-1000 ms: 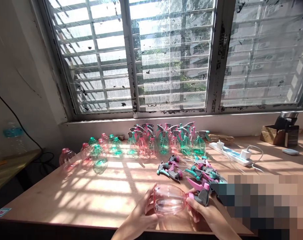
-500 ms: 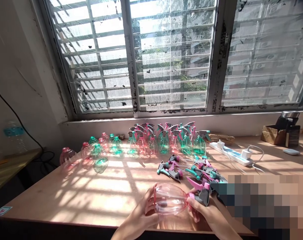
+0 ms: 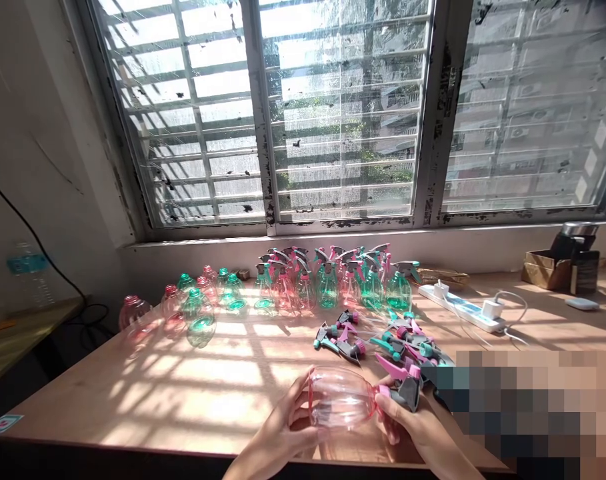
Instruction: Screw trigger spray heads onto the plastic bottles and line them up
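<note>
Left hand [image 3: 285,427] cupped the pink bottle [image 3: 341,399], right hand [image 3: 401,419] closed round the spray head [image 3: 411,390] near its neck — a crooked twist risked cross-threading it

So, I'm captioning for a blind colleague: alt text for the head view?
Two hands hold a pink bottle sideways, a spray head at its neck. Beyond, loose spray heads lie on a table; spray-topped bottles and bare-necked bottles stand by a window.

Table [image 3: 183,417]'s near edge, toward right, hidden by mosaic [image 3: 537,407]
Pink bottle [image 3: 339,400]'s neck partly behind right hand [image 3: 400,415]; sticker [image 3: 3,423], near left corner, too small to read; forearms [image 3: 253,460] cut off at bottom
</note>
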A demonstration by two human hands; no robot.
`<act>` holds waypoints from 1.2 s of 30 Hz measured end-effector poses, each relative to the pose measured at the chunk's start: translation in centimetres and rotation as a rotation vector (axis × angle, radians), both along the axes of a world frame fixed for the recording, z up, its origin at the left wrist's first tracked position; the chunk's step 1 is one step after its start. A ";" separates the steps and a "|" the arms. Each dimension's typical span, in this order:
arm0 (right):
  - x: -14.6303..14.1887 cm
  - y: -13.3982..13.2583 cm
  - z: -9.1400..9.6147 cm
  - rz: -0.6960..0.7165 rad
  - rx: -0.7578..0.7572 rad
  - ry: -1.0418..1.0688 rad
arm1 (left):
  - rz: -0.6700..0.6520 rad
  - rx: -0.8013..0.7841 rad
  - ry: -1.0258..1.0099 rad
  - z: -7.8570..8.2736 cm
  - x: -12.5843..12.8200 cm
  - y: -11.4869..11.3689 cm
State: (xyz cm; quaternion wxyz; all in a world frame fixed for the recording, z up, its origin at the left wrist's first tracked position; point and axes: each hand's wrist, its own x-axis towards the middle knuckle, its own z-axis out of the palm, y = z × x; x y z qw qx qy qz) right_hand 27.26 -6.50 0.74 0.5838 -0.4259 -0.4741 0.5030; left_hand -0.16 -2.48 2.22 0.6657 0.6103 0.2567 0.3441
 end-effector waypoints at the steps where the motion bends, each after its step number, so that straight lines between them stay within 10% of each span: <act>1: 0.0 0.0 -0.1 -0.008 -0.005 0.009 | -0.002 0.011 -0.006 -0.1 0.0 0.0; 36: -0.1 -0.1 0.6 0.010 -0.005 0.026 | 0.026 0.065 0.010 -1.0 -0.1 0.2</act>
